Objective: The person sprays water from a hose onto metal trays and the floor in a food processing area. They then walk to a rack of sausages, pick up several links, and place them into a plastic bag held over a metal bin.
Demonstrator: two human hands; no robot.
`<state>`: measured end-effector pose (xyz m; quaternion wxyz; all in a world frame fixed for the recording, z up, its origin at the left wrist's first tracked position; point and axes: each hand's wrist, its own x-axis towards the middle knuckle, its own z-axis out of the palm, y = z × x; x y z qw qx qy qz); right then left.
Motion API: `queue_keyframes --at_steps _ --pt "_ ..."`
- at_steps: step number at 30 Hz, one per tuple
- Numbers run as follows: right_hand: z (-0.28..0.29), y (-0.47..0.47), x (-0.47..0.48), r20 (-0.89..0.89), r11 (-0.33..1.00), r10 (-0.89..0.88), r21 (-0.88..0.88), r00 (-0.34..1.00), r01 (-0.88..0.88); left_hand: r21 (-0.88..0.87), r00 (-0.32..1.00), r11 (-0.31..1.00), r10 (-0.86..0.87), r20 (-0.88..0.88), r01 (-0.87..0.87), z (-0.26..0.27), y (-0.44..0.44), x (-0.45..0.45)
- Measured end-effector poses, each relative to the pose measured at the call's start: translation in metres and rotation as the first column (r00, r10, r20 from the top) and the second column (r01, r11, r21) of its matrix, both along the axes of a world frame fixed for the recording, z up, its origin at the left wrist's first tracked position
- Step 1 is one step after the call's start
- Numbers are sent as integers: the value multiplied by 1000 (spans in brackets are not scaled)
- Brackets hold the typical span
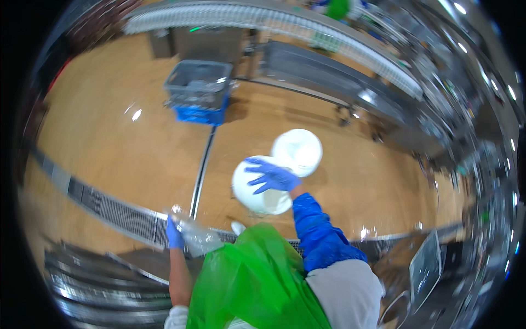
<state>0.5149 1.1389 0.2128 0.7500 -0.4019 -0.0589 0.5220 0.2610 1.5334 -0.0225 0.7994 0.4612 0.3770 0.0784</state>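
Note:
My right hand, in a blue-violet glove with a blue plastic sleeve cover above it, is spread over a white round bucket. Whether it touches the bucket I cannot tell. A second white bucket stands just beyond, its rim close against the first. Off to the left, my left hand wears the same kind of glove and grips clear plastic film, possibly a bag, which hangs toward my green apron. The left forearm is bare.
Ahead stands a grey crate stacked on a blue crate. Behind runs a roller conveyor with a steel trough below it. A floor drain grate crosses near my feet. Stacked metal trays are at lower left.

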Motion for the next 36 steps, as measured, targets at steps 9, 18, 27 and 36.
queue_keyframes --at_steps 9,18,27,36 --pt "-24 210 63 44 897 432 85 901 -434 -213 958 934 275 -82 -286 -13 41 -3" --pt "-106 372 176 -205 821 572 141 794 -554 -259 807 764 569 -161 -590 81 131 40" --pt "-110 498 260 -130 720 691 215 711 -660 -110 824 817 562 -71 -567 168 249 150" --pt "-113 557 321 -134 712 702 104 700 -694 -320 824 781 566 1 -536 133 334 216"
